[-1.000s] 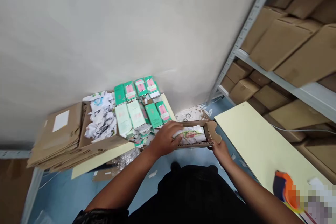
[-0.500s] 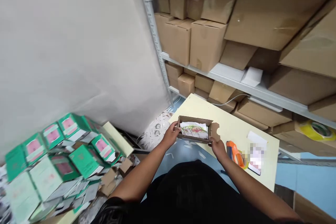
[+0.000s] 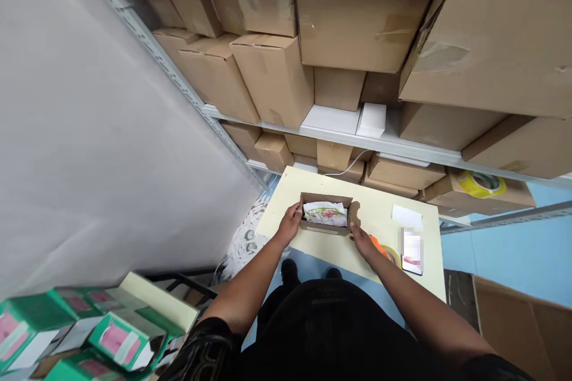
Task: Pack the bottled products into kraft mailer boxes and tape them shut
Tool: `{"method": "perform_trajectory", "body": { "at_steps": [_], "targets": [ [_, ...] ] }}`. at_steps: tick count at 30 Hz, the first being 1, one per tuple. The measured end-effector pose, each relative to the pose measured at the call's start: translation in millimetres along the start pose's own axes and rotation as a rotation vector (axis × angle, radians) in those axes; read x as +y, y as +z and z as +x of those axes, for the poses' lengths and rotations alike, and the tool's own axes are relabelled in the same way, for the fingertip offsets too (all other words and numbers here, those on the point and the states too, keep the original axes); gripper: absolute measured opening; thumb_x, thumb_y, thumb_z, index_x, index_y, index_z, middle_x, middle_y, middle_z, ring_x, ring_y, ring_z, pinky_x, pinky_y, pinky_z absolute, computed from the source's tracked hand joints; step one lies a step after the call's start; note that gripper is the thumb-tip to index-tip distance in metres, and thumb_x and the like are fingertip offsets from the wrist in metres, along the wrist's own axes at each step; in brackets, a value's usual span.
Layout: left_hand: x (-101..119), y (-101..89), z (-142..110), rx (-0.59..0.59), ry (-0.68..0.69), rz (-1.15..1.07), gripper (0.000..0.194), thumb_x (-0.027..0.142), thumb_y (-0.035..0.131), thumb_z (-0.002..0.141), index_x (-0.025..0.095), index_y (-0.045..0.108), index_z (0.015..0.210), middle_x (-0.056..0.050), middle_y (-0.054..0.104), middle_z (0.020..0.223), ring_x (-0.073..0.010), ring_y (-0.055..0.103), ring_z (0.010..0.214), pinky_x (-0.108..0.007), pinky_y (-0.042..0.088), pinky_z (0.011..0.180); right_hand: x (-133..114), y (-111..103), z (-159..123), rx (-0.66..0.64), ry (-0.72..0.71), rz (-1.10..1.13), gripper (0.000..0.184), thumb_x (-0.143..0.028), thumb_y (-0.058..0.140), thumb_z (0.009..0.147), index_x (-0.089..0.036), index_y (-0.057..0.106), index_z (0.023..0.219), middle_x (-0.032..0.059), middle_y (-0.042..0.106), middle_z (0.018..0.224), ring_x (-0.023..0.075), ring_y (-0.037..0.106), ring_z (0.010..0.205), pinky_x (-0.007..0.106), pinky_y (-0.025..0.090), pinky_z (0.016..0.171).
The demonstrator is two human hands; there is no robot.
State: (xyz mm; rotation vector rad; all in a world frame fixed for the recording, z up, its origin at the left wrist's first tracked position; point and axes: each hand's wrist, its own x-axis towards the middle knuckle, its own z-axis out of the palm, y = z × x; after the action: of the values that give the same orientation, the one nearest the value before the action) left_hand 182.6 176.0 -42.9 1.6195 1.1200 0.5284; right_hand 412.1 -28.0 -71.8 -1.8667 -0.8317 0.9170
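A small open cardboard box (image 3: 325, 228) is between my two hands, over the near edge of the cream table (image 3: 286, 190). Inside it lies a white wrapped item (image 3: 325, 213) with green and red marks; I cannot make out what it is. My left hand (image 3: 289, 223) grips the box's left end, fingers closed on the wall. At the right end, by the flap with a notch, my right hand (image 3: 361, 240) holds the lower corner. An orange tape dispenser (image 3: 378, 245) lies partly hidden behind my right forearm.
A phone (image 3: 412, 253) and a white paper (image 3: 406, 215) lie on the table's right side. Behind stands a metal shelf (image 3: 402, 146) full of cardboard boxes, with a yellow tape roll (image 3: 481, 184). Green boxes (image 3: 120, 339) are piled at lower left. A large carton (image 3: 518, 321) stands at right.
My view has swung to the right, toward the table and shelf. Both hands still hold the box, which now sits further over the tabletop.
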Motion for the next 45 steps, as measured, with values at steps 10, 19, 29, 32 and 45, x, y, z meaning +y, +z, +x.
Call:
{"method": "perform_trajectory", "body": {
  "at_steps": [10,19,29,32,45],
  "targets": [
    [-24,-33.4,14,-0.412,0.307,0.057,0.072,0.047,0.078,0.084,0.026,0.052,0.147,-0.014,0.042,0.157,-0.0324,0.044,0.145,-0.046,0.054,0.108,-21,32,-32,0.196,-0.132,-0.151,0.064,-0.056,0.065,0.09,-0.029,0.05,0.146,0.0105,0.048,0.154,0.0288,0.054,0.134,0.048,0.055,0.103],
    [-13,-38.9,41,-0.392,0.437,0.271,0.029,0.032,0.067,0.092,0.019,0.069,0.117,-0.013,0.054,0.137,-0.0271,0.059,0.126,-0.045,0.055,0.106,-36,46,-16,0.347,-0.014,-0.239,0.038,-0.061,0.05,0.096,-0.025,0.063,0.089,0.0077,0.059,0.109,0.025,0.062,0.101,0.041,0.056,0.09],
    [32,-37.6,74,-0.288,0.484,0.45,0.064,0.024,0.063,0.09,0.019,0.047,0.151,-0.013,0.05,0.154,-0.0286,0.045,0.145,-0.047,0.039,0.122,-36,53,-3,0.435,0.177,-0.286,0.035,-0.058,0.058,0.084,-0.026,0.047,0.094,0.0001,0.057,0.085,0.0221,0.056,0.072,0.034,0.043,0.066],
    [51,-30.7,77,-0.383,0.492,0.518,0.048,0.025,0.06,0.092,0.02,0.06,0.14,-0.01,0.065,0.138,-0.0269,0.056,0.132,-0.044,0.046,0.115,-32,51,-2,0.428,0.185,-0.283,0.036,-0.059,0.059,0.084,-0.027,0.044,0.092,-0.0013,0.055,0.081,0.0216,0.054,0.069,0.033,0.04,0.064],
    [2,-12.8,32,-0.393,0.696,0.539,0.031,0.014,0.054,0.093,0.024,0.074,0.113,-0.011,0.069,0.123,-0.0301,0.056,0.13,-0.056,0.039,0.121,-19,25,-30,0.354,0.079,-0.221,0.034,-0.057,0.059,0.088,-0.026,0.052,0.1,0.0041,0.065,0.093,0.0243,0.063,0.083,0.038,0.052,0.075]
  ]
}}
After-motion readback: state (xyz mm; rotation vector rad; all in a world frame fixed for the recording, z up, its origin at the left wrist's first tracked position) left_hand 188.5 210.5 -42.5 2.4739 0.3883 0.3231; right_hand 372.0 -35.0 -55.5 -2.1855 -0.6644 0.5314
